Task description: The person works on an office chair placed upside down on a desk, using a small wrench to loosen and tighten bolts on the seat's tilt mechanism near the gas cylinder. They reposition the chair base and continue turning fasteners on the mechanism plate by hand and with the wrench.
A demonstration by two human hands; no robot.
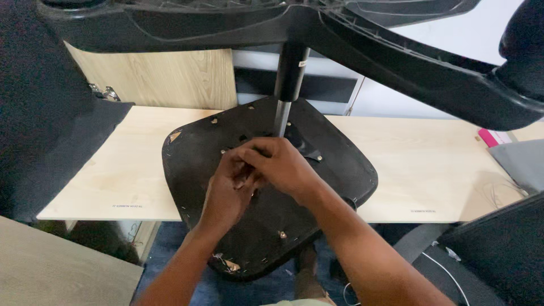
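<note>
- Left hand (226,190): fingers curled at the centre of the seat underside (334,164), pinching something too small to identify.
- Right hand (280,164): bent over the left, fingers closed; contents cannot be told.
- Seat underside: black, matte, rounded, lying on pale wood-grain table (430,170).
- Gas cylinder (288,79): upright, to moulded black chair base (408,62).

A light wood table (430,170) ran across the view. Behind it stood a pale wood cabinet panel (164,79) with a metal hinge (105,92) at its left edge. A pink object (487,137) and a grey pad (521,161) lay at the table's right end. White cables (447,269) trailed below on the floor.
</note>
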